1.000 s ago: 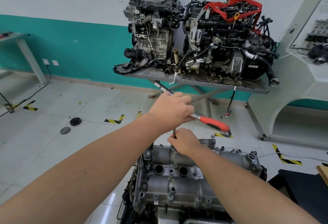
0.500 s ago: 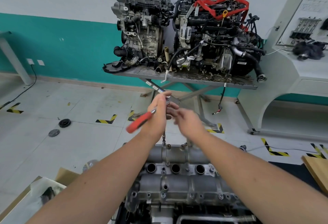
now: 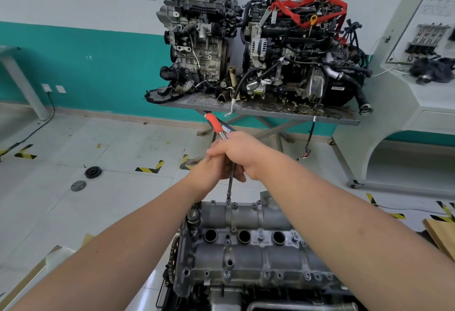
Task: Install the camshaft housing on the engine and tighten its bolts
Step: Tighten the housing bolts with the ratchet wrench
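nearest the camera sits the engine (image 3: 246,293), low in the centre, with the camshaft housing (image 3: 248,244) already seated on top of it, its long axis running left to right across the view and three round wells in a row along the middle. bolts (image 3: 261,237) show around its edges and between the wells. both forearms reach forward over the housing, the left from the lower left and the right from the lower right, and meet just above its far edge. there the left hand (image 3: 216,168) and the right hand (image 3: 240,154) are clasped together around the head of a ratchet (image 3: 218,126); the right hand lies over the left, and both look curled onto the tool, though exactly which fingers close on which part is hidden. from under the hands a thin extension bar (image 3: 230,185) drops almost straight down, tilted slightly, and its tip meets a bolt (image 3: 228,202) on the far edge of the housing, left of centre. so the work lies directly below the hands and a little toward the person, and the hands are about equally near. the red handle points up and away to the left, and that is probably the lever to be swung for tightening. beyond, a counter (image 3: 344,120) carries two other engines (image 3: 258,47) against a teal and white wall (image 3: 86,64).
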{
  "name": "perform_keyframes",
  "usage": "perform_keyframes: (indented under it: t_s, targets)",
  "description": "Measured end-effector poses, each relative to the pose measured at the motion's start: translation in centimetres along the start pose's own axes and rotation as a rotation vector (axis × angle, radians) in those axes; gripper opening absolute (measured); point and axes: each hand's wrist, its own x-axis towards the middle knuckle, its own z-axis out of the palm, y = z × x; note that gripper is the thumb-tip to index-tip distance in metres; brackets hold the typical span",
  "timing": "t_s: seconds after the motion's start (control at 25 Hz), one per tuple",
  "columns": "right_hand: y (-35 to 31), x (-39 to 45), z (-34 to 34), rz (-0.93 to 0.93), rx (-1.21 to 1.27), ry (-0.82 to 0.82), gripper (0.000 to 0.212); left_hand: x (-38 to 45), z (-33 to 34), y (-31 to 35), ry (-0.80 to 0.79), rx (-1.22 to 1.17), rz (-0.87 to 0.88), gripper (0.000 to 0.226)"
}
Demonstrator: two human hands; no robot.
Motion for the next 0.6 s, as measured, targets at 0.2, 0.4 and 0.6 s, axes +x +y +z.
perform_keyframes:
  t_s: [0.2, 0.4, 0.6]
  targets:
    - [1.0, 0.8, 0.8, 0.012, 0.651, 0.128, 0.009, -1.2, -2.6, -3.9, -0.169, 0.907, 0.104, 0.025]
    - [3.3, 0.7, 1.3, -0.118, 0.826, 0.250, 0.021, -0.5, -1.2, -6.4, -0.196, 1.195, -0.048, 0.039]
    - [6.0, 0.7, 2.7, -0.495, 0.447, 0.318, 0.027, -0.1, -1.3, -6.9, -0.187, 1.252, -0.076, 0.033]
